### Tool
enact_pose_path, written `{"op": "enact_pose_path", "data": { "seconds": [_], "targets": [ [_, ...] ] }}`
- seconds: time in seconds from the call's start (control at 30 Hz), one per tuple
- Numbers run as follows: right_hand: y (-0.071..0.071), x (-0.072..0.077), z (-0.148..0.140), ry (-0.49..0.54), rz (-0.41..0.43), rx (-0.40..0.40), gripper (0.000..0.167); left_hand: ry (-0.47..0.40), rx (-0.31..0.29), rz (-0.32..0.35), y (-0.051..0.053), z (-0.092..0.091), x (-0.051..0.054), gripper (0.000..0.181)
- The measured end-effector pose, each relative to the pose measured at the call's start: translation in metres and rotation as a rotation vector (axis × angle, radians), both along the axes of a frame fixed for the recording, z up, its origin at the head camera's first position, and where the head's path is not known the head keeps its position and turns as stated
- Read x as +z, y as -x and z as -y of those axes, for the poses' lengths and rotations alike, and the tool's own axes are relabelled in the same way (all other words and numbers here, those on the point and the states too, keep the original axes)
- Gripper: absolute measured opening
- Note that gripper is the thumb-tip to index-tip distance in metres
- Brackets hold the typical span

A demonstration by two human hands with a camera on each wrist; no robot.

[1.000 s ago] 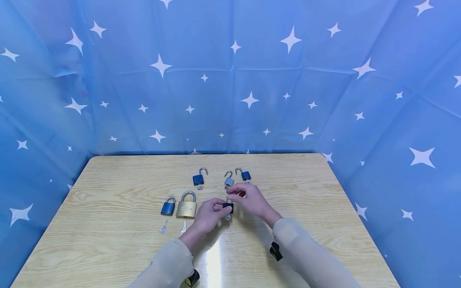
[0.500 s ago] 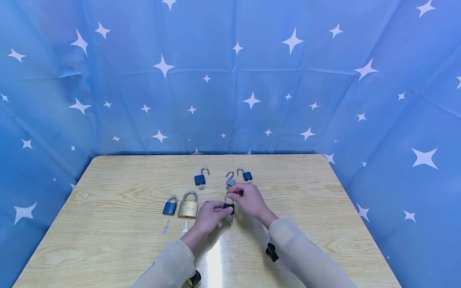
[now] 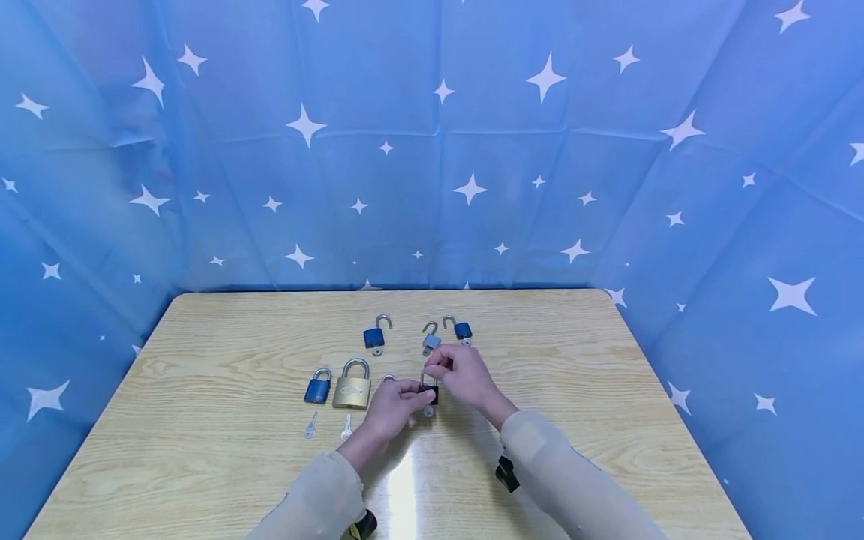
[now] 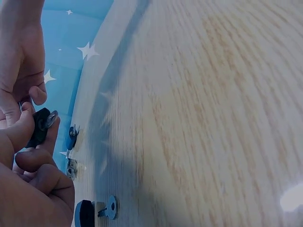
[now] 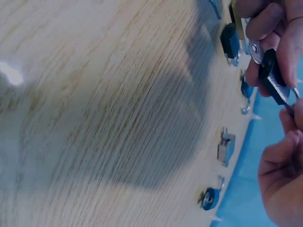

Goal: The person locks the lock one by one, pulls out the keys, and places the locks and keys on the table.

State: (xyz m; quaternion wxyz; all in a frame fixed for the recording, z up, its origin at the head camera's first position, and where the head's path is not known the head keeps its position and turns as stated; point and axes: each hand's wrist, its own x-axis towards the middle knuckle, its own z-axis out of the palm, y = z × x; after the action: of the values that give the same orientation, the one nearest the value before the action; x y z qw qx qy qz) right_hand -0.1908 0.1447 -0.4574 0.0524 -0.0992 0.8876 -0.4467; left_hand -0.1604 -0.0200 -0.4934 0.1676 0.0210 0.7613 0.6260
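In the head view my left hand (image 3: 388, 409) holds the body of a small black padlock (image 3: 430, 394) between thumb and fingers, above the table. A key (image 5: 256, 52) sticks out of the padlock's bottom in the right wrist view. My right hand (image 3: 466, 376) pinches the padlock's metal shackle with thumb and fingertips; those fingers partly cover it. Whether the shackle is locked in the body cannot be told. Just left of my left hand, another padlock (image 3: 388, 378) shows only its shackle top, the rest hidden behind the hand.
Beyond my hands lie a blue padlock (image 3: 373, 337), a grey padlock (image 3: 432, 341) and a second blue one (image 3: 463, 330), shackles open, with keys. To the left are a blue padlock (image 3: 317, 388) and a large brass padlock (image 3: 352, 391). Loose keys (image 3: 310, 427) lie nearer me on the wooden table (image 3: 202, 465).
Both hands keep their hold on the black padlock. It has come very slightly nearer to me, and the right forearm has shifted a little to the left.
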Motion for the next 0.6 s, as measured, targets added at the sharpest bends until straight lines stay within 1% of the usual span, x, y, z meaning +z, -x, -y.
{"op": "enact_pose_path", "data": {
  "seconds": [0.1, 0.2, 0.3, 0.37, 0.47, 0.6],
  "targets": [
    [-0.002, -0.001, 0.002, 0.005, 0.001, -0.001, 0.011, 0.009, 0.009, 0.01, -0.001, 0.0, 0.001, 0.028],
    [-0.004, -0.003, 0.006, 0.004, -0.03, -0.013, 0.014, 0.008, 0.034, 0.012, -0.002, -0.001, 0.003, 0.027],
    [-0.008, -0.004, 0.01, -0.024, -0.056, -0.023, 0.015, 0.006, 0.059, 0.016, -0.004, -0.003, 0.004, 0.025],
    [-0.011, -0.005, 0.012, -0.048, -0.05, -0.028, 0.016, 0.013, 0.066, 0.01, -0.006, -0.003, 0.002, 0.023],
    [-0.016, -0.01, 0.012, -0.078, -0.024, -0.035, 0.016, 0.036, 0.055, 0.001, -0.008, -0.002, -0.002, 0.022],
    [-0.018, -0.013, 0.009, -0.062, -0.027, -0.027, 0.014, 0.062, 0.026, -0.018, -0.008, 0.0, -0.006, 0.023]
  ]
}}
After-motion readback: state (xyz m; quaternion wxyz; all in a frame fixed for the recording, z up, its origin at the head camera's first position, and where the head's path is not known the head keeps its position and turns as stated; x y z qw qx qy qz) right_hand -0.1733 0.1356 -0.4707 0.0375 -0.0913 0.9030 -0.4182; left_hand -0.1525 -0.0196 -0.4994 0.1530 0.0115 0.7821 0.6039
